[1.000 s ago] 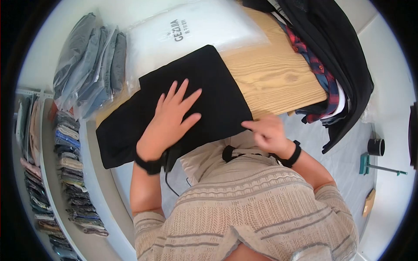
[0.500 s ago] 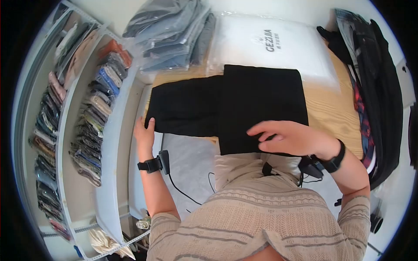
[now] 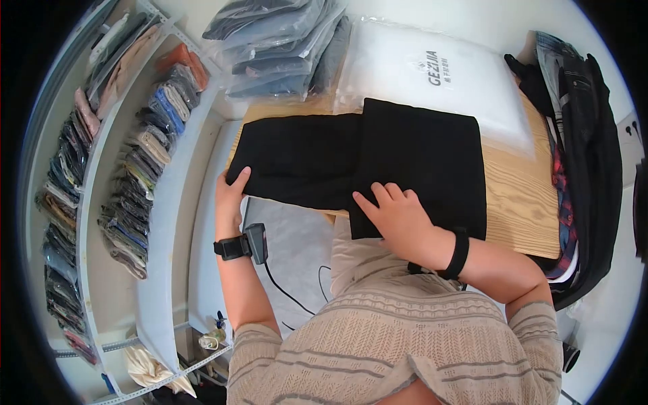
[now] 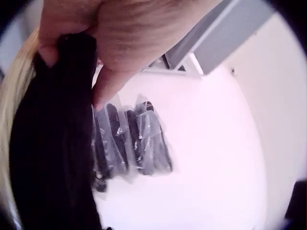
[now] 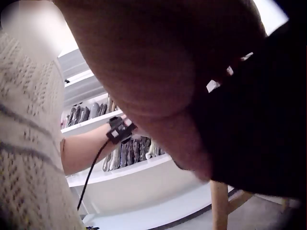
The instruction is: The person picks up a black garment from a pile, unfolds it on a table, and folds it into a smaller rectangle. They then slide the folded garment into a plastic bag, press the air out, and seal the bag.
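Black cloth (image 3: pixel 425 145) beneath right fingers (image 3: pixel 383 196)

Head view, clock centred on black cloth (image 3: pixel 418 148). Passage at 3 to 4 o'clock: bare strip of table (image 3: pixel 518 209), bounded at 3 by clothes heap (image 3: pixel 590 155). Far side obstructed: stacked bagged clothes (image 3: pixel 277 54) at 11, flat plastic bag (image 3: pixel 472 81) at 1. Left hand (image 3: pixel 231 199) occupies edge between 8 and 9, shelves (image 3: pixel 158 256) beyond. Right hand (image 3: pixel 403 226) at 5. Floor gap at 7, crossed by cable (image 3: pixel 289 299); torso (image 3: pixel 398 324) closes 6.
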A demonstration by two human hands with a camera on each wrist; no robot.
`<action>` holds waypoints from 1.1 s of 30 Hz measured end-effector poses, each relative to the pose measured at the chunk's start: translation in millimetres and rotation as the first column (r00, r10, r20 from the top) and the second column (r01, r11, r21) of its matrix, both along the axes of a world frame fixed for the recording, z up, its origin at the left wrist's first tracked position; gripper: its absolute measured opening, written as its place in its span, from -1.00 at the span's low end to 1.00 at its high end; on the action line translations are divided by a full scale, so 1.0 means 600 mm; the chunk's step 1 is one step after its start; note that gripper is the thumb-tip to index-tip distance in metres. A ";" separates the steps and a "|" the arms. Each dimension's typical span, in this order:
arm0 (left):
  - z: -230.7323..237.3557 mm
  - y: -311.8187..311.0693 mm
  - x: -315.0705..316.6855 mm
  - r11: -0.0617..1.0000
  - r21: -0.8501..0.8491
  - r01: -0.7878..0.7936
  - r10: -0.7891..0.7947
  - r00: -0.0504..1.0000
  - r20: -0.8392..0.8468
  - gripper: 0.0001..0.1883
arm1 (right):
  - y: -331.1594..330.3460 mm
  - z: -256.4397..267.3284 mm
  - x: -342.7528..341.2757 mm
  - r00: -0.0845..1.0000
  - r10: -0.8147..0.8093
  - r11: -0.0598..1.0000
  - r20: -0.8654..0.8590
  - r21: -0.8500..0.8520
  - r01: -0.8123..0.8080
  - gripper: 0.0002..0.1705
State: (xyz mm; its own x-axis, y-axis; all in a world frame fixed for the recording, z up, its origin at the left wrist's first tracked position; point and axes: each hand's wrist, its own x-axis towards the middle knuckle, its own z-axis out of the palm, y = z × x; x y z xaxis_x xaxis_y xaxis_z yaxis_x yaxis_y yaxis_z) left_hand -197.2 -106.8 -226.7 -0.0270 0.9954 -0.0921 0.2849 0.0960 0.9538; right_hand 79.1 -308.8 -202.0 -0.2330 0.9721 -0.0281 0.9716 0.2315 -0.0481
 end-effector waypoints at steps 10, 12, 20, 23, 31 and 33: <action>-0.027 -0.047 0.045 0.979 -0.167 0.120 0.059 0.615 0.787 -0.63 | -0.030 -0.026 0.012 0.976 0.009 0.982 -0.218 0.185 0.032 -0.28; -0.033 -0.047 0.068 0.977 -0.201 0.076 0.099 0.673 0.733 -0.60 | -0.038 -0.023 0.023 0.963 0.056 0.988 -0.263 0.156 -0.015 -0.29; 0.112 -0.122 0.197 0.940 0.330 -0.091 -0.149 0.759 0.634 -0.63 | -0.109 0.021 0.157 0.223 -0.430 0.897 -0.875 -0.386 0.213 -0.42; 0.146 -0.180 0.254 0.843 0.434 0.317 -0.362 0.932 0.023 -0.57 | -0.117 -0.020 0.184 -0.369 -0.338 0.854 -0.866 -0.447 0.267 -0.40; 0.096 -0.218 0.275 0.231 0.307 0.923 -0.608 0.383 -0.695 -0.37 | -0.116 -0.023 0.223 -0.864 -0.177 0.876 -0.471 -0.476 0.080 -0.43; 0.071 -0.215 0.237 0.333 0.338 0.880 -0.595 0.475 -0.649 -0.39 | -0.115 -0.015 0.218 -0.803 -0.233 0.830 -0.549 -0.543 0.130 -0.53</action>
